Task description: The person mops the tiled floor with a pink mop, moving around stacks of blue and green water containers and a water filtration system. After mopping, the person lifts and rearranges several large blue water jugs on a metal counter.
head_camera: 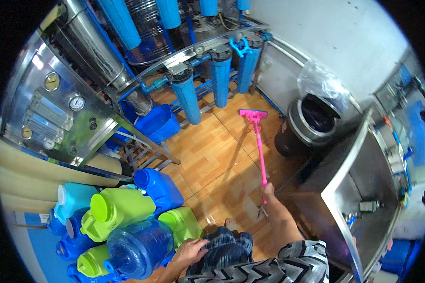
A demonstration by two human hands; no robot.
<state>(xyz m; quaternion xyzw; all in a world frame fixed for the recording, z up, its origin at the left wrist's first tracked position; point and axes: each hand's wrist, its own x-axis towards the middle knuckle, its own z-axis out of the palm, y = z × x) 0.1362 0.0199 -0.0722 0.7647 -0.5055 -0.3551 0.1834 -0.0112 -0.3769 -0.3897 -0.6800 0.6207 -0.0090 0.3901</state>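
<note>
My right hand (268,190) grips the lower part of the pink handle of a squeegee (260,152). The tool reaches away from me over the floor, its wide pink head (253,115) with a dark edge lying far out on the tiles. Nothing is in my left hand (188,251), which hangs by my thigh with its fingers loosely apart. Close beside it lies a clear blue round water bottle (141,244) on a pile of jugs. A lime green jug (184,226) is also near that hand.
Green jugs (127,208) and a blue jug (159,189) crowd the left. Blue filter housings (220,83) line a metal frame behind a blue tub (158,123). At right stand a black bin (292,138) and a steel sink (372,169). Wood-patterned tiles (205,152) lie between.
</note>
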